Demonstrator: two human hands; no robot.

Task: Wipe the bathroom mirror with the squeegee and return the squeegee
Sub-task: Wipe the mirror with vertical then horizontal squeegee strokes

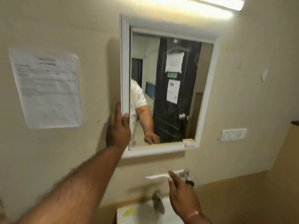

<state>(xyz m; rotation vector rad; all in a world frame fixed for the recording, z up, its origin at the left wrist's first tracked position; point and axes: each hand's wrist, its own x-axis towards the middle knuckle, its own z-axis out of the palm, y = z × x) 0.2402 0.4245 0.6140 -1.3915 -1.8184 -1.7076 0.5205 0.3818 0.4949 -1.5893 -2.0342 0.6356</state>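
The right hand (pixel 181 196) is too blurred to tell its grip; it reaches a white bar (pixel 157 176), perhaps the squeegee, under the mirror (pixel 169 88) and above the sink (pixel 142 213). The left hand (pixel 118 128) clasps the mirror's lower left edge, fingers hidden behind the frame, open wall (pixel 97 78) beside it.

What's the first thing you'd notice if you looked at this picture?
The white-framed mirror in the middle of the wall, showing a dark door. The left hand grips its left edge, thumb on the frame, while the right hand reaches out low above the sink. A big paper sheet hangs on the wall to the left.
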